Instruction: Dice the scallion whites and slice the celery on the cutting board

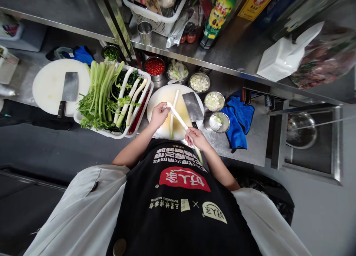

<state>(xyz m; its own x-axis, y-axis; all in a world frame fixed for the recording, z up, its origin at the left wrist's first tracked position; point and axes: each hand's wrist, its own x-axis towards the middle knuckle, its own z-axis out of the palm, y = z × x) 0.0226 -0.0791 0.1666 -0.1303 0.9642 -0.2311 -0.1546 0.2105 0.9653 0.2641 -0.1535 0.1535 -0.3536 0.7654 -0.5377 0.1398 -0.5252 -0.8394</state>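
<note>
Both hands hold one long white leek [179, 117] slantwise above the round white cutting board [155, 100]. Its white end is pinched by my left hand [160, 114]. Lower down, the fingers of my right hand [197, 138] close round its stalk, and the green end hangs past the board's near edge against the apron. A second leek [171, 124] lies lengthwise on the board. To the right, a cleaver [193, 106] rests flat on the board, its dark handle partly hidden near my right hand.
Left of the board stands a white basket [119, 136] of celery [101, 82] and leeks. Metal bowls hold red chopped peppers [154, 67] and pale chopped pieces [199, 82]. A blue cloth [236, 119] lies at right; another board [47, 85] with a cleaver [70, 87] lies far left. A steel shelf [191, 59] overhangs the back.
</note>
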